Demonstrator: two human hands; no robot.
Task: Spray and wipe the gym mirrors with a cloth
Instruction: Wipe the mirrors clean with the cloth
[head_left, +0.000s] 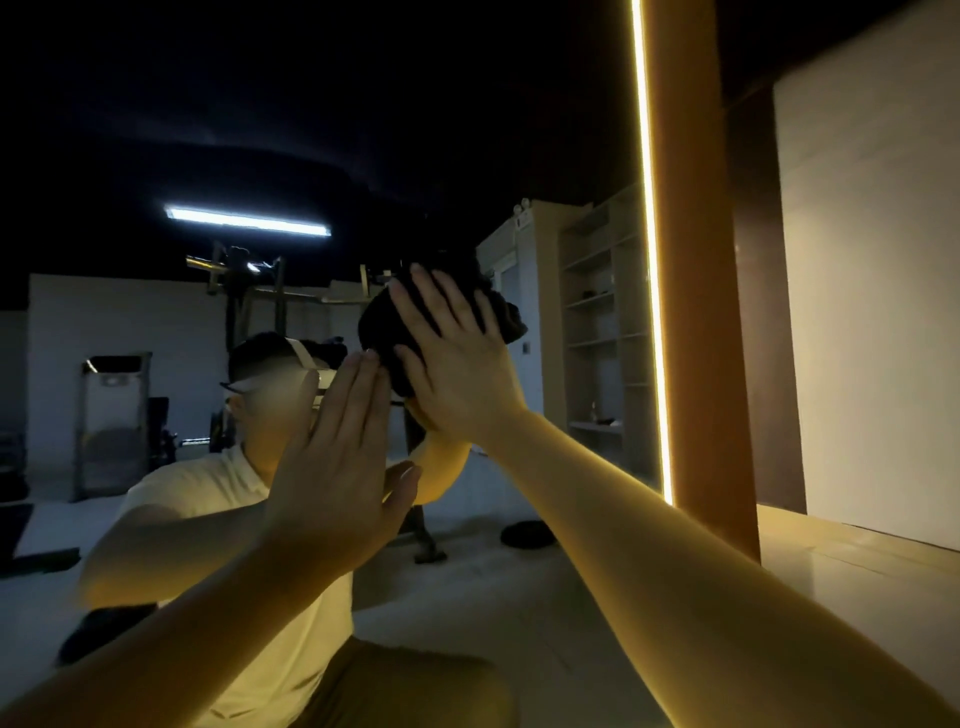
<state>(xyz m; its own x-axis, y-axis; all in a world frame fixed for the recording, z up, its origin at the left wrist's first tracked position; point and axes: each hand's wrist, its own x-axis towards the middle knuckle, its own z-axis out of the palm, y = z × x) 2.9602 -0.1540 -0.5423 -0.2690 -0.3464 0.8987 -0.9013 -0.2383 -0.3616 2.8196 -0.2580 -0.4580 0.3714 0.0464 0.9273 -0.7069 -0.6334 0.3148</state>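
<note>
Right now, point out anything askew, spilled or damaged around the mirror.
Nothing stands out. The right hand presses a bunched dark cloth against the mirror, the left hand open beside it; no spill or crack shows.

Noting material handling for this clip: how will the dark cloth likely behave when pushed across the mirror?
The dark cloth looks soft and floppy: it bunches into folds around the right hand. It is probably light, since flat fingers alone pin it to the mirror. It should slide easily across it.

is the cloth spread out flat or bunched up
Bunched up: the dark cloth bulges as a lumpy wad around the right hand, whose straight fingers press it against the mirror.
</note>
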